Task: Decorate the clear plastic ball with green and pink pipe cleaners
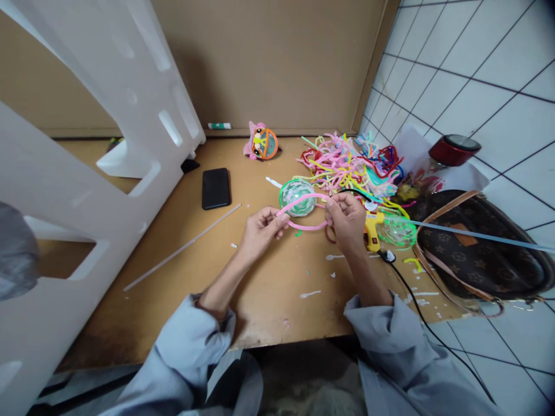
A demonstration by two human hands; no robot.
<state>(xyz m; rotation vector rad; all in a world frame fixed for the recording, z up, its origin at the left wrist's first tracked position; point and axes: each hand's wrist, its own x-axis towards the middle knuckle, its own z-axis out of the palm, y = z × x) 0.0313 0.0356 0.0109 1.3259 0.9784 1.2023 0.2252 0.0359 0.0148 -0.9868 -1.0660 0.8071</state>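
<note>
A pink pipe cleaner [309,227] is bent into a loop between my two hands, above the table. My left hand [263,229] pinches its left side between thumb and fingers. On the right side, my right hand [347,216] grips the same pipe cleaner. Just behind the loop sits a clear round piece with green and white markings [299,196], partly covered by the loop. A yellow glue gun [373,231] lies just right of my right hand, with a glue stick pointing right. Another green-streaked clear round piece [396,231] is beside it.
A heap of coloured pipe cleaners [342,164] lies at the back right. Farther left are a pink-and-orange figure [262,141], a black phone [215,188] and a loose glue stick [182,247]. A brown handbag [481,242] stands right; a white plastic panel [143,115] rises left.
</note>
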